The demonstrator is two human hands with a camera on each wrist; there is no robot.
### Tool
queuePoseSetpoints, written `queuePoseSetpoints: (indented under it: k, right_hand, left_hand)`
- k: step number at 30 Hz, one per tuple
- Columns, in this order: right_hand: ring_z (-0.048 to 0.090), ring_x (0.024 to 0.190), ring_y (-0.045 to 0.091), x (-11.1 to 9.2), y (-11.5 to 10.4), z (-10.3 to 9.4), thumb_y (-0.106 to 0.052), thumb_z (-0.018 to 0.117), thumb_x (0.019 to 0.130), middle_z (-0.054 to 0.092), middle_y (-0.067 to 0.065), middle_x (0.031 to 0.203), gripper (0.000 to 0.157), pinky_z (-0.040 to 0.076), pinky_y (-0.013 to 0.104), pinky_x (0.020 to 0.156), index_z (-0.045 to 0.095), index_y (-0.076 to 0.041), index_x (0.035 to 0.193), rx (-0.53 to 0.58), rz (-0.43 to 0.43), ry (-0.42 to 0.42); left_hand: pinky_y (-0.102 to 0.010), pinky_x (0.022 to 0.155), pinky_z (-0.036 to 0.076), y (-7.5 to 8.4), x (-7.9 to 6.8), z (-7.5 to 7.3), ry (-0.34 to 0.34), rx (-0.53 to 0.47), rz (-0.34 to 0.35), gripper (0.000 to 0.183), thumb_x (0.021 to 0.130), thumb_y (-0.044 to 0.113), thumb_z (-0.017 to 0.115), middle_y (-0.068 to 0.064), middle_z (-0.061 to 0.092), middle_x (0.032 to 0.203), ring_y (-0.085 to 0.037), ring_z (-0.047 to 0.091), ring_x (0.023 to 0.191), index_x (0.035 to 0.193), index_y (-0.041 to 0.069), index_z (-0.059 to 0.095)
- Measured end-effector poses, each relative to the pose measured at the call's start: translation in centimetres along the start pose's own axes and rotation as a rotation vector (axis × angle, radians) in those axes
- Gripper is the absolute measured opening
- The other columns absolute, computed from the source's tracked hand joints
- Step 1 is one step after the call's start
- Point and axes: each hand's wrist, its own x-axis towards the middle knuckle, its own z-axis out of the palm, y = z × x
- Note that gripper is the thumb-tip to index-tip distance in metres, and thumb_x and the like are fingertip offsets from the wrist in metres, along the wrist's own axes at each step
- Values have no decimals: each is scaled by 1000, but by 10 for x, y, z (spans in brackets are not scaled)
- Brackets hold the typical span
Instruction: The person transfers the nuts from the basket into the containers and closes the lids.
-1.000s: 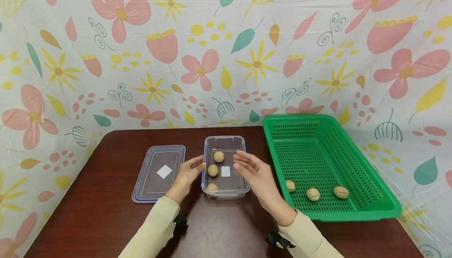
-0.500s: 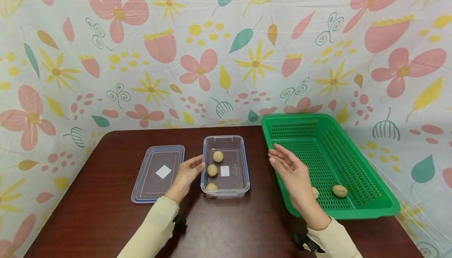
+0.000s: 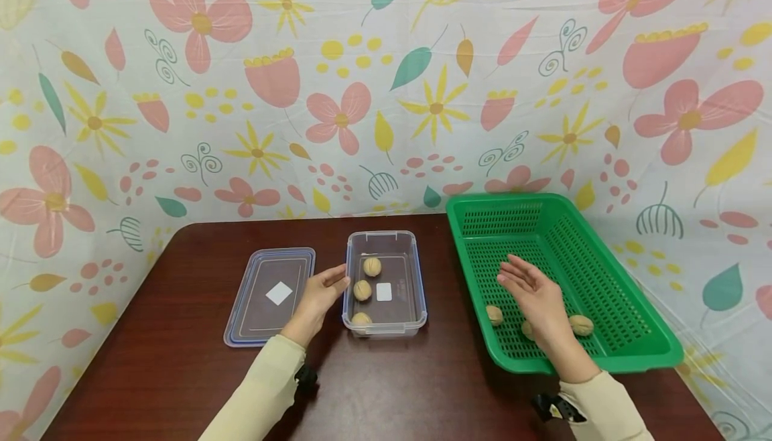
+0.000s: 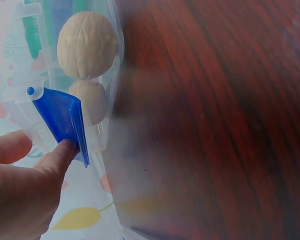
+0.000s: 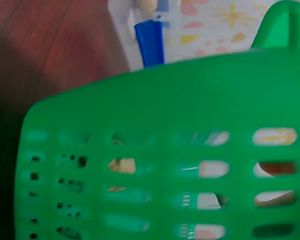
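A clear plastic container [image 3: 405,301] with blue-edged sides stands in the middle of the table. Walnuts lie along its left side, among them one walnut [image 3: 372,267] toward the back. My left hand [image 3: 314,300] touches the container's left side. Up close in the left wrist view, a fingertip rests against the blue latch [image 4: 65,117], with walnuts showing through the wall. Over the green basket [image 3: 537,253] hovers my right hand [image 3: 543,303], fingers loosely bent, with nothing seen in it. Nearby in the basket lie a walnut [image 3: 494,315], another walnut [image 3: 581,325] and one partly hidden by the hand.
Left of the container, a clear lid [image 3: 270,299] with a blue seal lies flat on the dark wooden table [image 3: 181,334]. Behind hangs a floral cloth [image 3: 386,92]. The slotted basket wall [image 5: 155,95] fills most of the right wrist view, hiding the right hand there.
My right hand has moved right, from over the container to above the inside of the basket. My left hand stays at the container's side. The walnuts appear unmoved.
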Motion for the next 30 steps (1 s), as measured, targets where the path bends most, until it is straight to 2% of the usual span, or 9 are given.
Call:
queuePoseSetpoints:
  k: [3,6,8,10,16,21,30]
  right_hand:
    - [47,111,5,3,4,-2,-33,53,88,43,8,130,61,42,19,89,28,-9,138,-38,53,-58]
    - [38,121,25,6,8,-4,-30,53,89,34,18,136,63,37,36,96,23,-6,139,-79,98,-125]
    - [32,123,34,8,10,-4,-26,53,89,29,22,138,64,32,47,98,20,-3,140,-106,127,-172]
    - [30,123,38,10,12,-4,-22,53,89,27,25,138,65,31,51,97,18,-1,139,-160,154,-212]
    - [31,119,45,11,17,-2,-20,54,88,25,31,136,67,36,53,90,18,6,137,-334,185,-302]
    - [34,114,49,8,18,0,-17,50,91,27,35,131,60,40,50,86,20,11,134,-409,178,-368]
    - [39,109,48,6,18,3,-1,49,86,40,35,121,44,45,43,73,36,14,125,-536,171,-369]
  left_hand:
    - [-40,96,36,0,0,0,-4,0,2,37,85,7,57,-19,52,121,-28,48,112,122,0,51]
    - [-40,96,36,0,1,0,-4,4,-1,38,85,7,57,-18,52,121,-27,48,112,122,0,51]
    - [-40,96,36,0,1,0,-4,6,-7,38,85,7,57,-18,52,122,-27,48,112,122,1,51]
    - [-40,97,36,0,0,0,-4,9,-8,38,85,8,57,-18,52,122,-27,47,113,122,1,51]
    - [-40,97,35,1,-2,-1,-8,14,-15,39,86,8,57,-18,51,123,-28,46,114,123,2,50]
    - [-41,98,34,0,-1,-1,-2,20,-18,39,86,8,57,-18,51,122,-28,45,115,123,2,51]
    - [-42,99,33,0,-1,1,-5,27,-27,39,86,8,56,-18,51,123,-29,45,115,124,2,50]
